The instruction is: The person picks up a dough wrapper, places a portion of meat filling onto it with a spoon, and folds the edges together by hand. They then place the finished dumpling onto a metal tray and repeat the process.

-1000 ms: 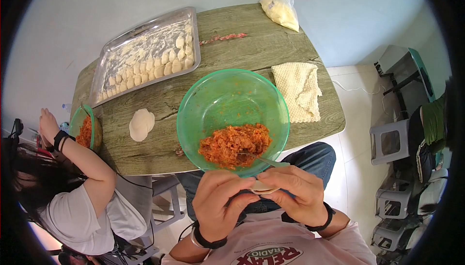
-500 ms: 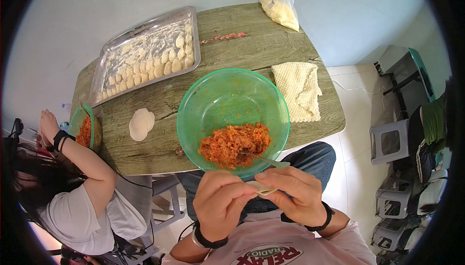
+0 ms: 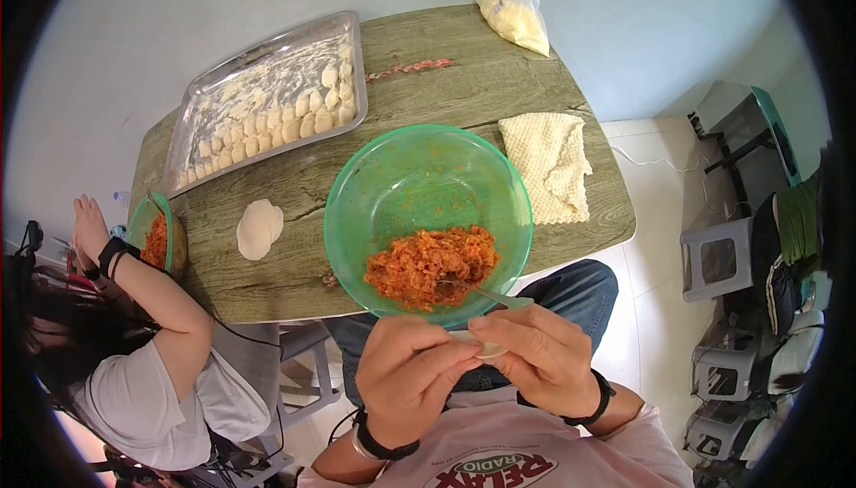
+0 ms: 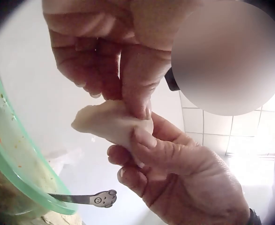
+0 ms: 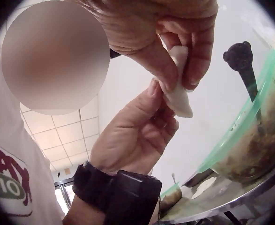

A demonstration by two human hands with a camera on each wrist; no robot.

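Being pinched by the curled fingers of the left hand (image 3: 406, 379) and of the right hand (image 3: 551, 359), a white, folded, half-moon-shaped dough wrapper (image 4: 104, 123) is held between the two sets of fingertips. Just beyond the fingers, a round, translucent green plastic bowl (image 3: 419, 167) is set on the wood-grained surface (image 3: 446, 38), heaped with minced orange-red filling (image 3: 428, 265). Near the right fingers, a metal spoon (image 3: 489, 295) is leaned against the bowl's rim.
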